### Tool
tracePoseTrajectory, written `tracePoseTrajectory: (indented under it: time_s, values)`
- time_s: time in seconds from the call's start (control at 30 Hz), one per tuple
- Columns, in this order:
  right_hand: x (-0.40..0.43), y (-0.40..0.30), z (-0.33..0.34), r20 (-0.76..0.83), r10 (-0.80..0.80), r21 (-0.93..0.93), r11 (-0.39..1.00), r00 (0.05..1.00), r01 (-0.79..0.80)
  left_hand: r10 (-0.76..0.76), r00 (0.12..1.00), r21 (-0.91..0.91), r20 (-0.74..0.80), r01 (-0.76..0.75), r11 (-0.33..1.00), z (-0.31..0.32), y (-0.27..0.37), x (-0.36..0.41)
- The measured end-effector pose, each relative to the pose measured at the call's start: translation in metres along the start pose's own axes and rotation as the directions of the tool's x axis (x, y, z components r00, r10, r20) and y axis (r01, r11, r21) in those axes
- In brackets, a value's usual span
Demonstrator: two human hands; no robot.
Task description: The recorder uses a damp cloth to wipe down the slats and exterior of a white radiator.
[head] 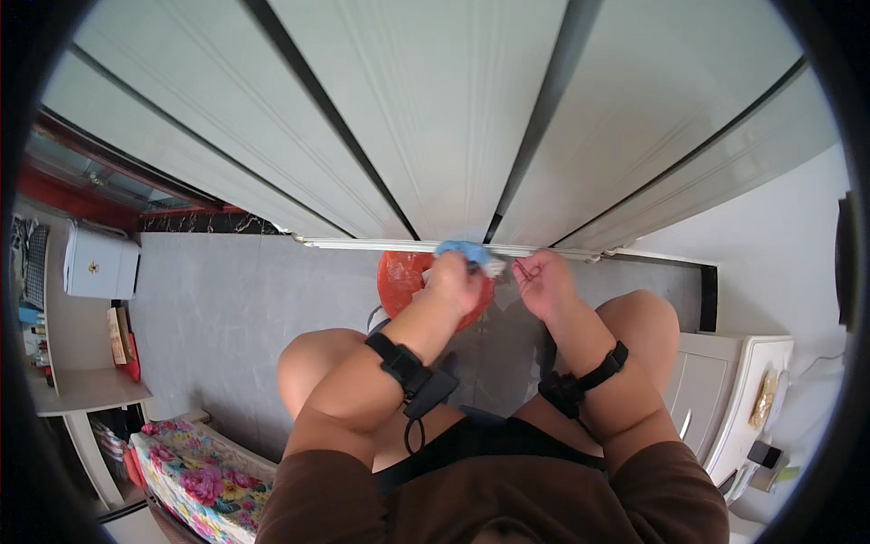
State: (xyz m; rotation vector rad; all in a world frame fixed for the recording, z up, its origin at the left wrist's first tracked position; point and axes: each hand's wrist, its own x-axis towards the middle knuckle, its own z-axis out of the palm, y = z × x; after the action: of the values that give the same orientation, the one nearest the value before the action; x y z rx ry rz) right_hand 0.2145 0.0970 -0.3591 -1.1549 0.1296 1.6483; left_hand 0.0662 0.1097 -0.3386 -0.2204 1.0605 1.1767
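Observation:
My left hand (457, 275) grips a bunched blue cloth (465, 251) at the bottom edge of a tall pale wardrobe (435, 136) with dark vertical strips. Something whitish, blurred, shows beside the cloth. Under my left hand and forearm stands a red plastic basin (401, 285), with a clear plastic film over part of it. To the right, my right hand (542, 282) is close to the wardrobe's white base trim (380, 245), palm partly turned up and fingers loosely bent, with nothing seen in it. Whether its fingertips touch the trim I cannot tell.
Grey tiles (204, 299) cover the floor. On the left are a white box (102, 262), a shelf unit (88, 391) and a flowered cover (204, 476). A white cabinet (707, 381) stands at the right, beyond my knee. Black straps with small devices sit on both forearms.

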Motion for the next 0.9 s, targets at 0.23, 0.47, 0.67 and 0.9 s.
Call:
tracePoseTrajectory:
  time_s: [0.23,0.47,0.67,0.9]
  values:
    - [-0.026,-0.005,0.008,-0.045,0.069,-0.099,0.992,0.997,-0.073,0.091,0.970,-0.032,-0.226,-0.100,0.994,-0.032,0.032,0.039]
    - [-0.023,0.011,0.002,0.070,0.039,-0.263,0.965,0.997,-0.019,-0.109,0.991,0.213,0.081,0.089,0.973,0.017,-0.046,0.009]
    - [-0.017,0.007,0.001,0.052,-0.015,-0.328,0.944,0.999,0.031,-0.176,0.977,0.290,0.117,0.136,0.947,0.020,-0.051,0.009]
    - [0.011,0.006,-0.013,-0.190,-0.120,-0.125,0.987,0.975,0.097,-0.239,0.963,0.349,0.123,0.184,0.919,-0.014,-0.025,0.042]
